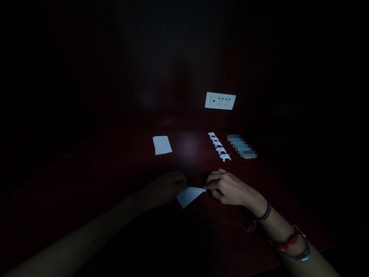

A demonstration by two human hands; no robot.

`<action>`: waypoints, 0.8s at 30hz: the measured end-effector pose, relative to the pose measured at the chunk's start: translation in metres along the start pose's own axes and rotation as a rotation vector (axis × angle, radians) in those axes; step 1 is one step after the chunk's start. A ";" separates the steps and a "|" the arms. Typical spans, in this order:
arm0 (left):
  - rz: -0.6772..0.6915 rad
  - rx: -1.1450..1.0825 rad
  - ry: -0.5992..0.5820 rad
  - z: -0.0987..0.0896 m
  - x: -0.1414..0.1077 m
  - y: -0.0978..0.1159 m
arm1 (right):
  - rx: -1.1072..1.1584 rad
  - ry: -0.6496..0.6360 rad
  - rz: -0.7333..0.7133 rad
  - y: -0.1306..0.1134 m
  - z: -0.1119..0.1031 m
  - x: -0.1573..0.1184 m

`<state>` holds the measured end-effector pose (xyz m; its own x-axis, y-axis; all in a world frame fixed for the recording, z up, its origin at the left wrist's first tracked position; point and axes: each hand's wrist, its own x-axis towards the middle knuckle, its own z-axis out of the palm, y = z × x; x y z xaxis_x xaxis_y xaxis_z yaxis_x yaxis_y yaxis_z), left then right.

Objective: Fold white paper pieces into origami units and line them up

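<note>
Head view: a sheet of white folded paper (pixel 188 197) lies at the near middle of the dark red counter (pixel 184 159), between the two hands, its straight folded edge at 12 o'clock and a point aimed toward 6 o'clock. The left hand (pixel 165 188), wearing a ring (pixel 178 177), grips the paper at its 10 o'clock side, fingers curled. At about 2 o'clock the right hand (pixel 229 187) pinches the narrow tip between thumb and fingers — its other fingers are bent in. A dark band (pixel 265 212) and red and grey bracelets (pixel 294 244) circle the right wrist and forearm.

From the folded paper, a small stack of white sheets (pixel 162 145) lies at 11 o'clock, well apart from both hands. At 1 o'clock a slanting row of small folded white pieces (pixel 219 147) runs away from the right hand, and just beside it, between 1 and 2 o'clock, lies a phone (pixel 242 146) — its face hidden by pixelation. Farther off, between 12 and 1 o'clock, a white socket plate (pixel 220 100) sits on the dark wall (pixel 161 92).
</note>
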<state>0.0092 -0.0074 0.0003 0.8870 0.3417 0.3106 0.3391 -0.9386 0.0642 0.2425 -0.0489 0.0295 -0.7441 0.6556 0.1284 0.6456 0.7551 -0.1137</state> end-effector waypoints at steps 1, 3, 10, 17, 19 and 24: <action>0.000 0.004 -0.006 0.000 0.000 0.000 | 0.006 0.012 0.004 -0.001 0.001 0.001; -0.002 0.012 -0.015 0.001 0.000 -0.001 | 0.007 0.023 0.003 -0.003 0.004 0.005; 0.013 0.027 -0.003 -0.001 0.001 0.000 | -0.064 0.001 -0.010 -0.008 0.004 0.010; 0.024 0.064 0.029 0.008 -0.004 -0.005 | -0.048 -0.019 -0.008 -0.004 -0.003 0.002; 0.021 0.083 0.037 0.011 -0.005 -0.006 | -0.030 -0.007 0.006 -0.005 -0.003 0.002; 0.022 0.221 0.072 0.004 -0.003 -0.001 | 0.042 0.045 0.034 -0.008 -0.001 0.006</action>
<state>0.0078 -0.0073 -0.0049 0.8728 0.3097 0.3773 0.3875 -0.9096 -0.1497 0.2330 -0.0507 0.0322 -0.7131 0.6806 0.1682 0.6617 0.7326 -0.1596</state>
